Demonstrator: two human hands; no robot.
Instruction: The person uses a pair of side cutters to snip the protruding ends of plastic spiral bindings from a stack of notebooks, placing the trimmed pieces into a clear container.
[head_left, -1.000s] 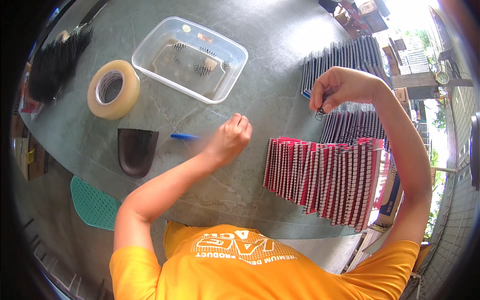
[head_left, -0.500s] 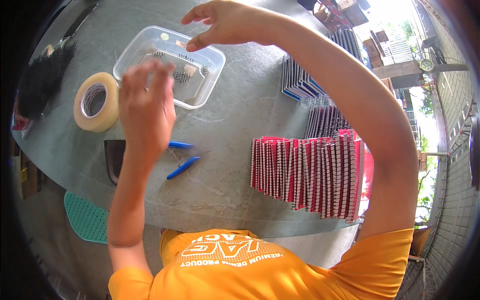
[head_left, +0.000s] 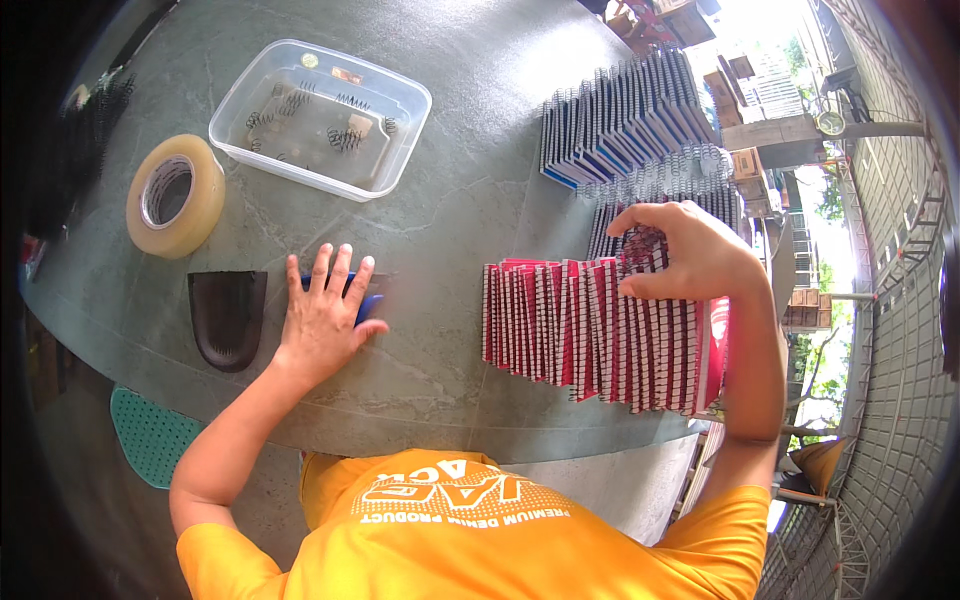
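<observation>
Two grips, left hand (head_left: 325, 315) and right hand (head_left: 695, 250): fingers and thumb are standing apart on both
Blue-handled tool (head_left: 369, 308): is lying on the worktop (head_left: 440, 235) directly under the left hand, partly covered; long axis and contact can't be told
Red notebooks (head_left: 555, 320): are standing in a row, long axis running left-right, stretching left from the right hand, which is nearer
Right hand: is arching over their far side; contact unclear
</observation>
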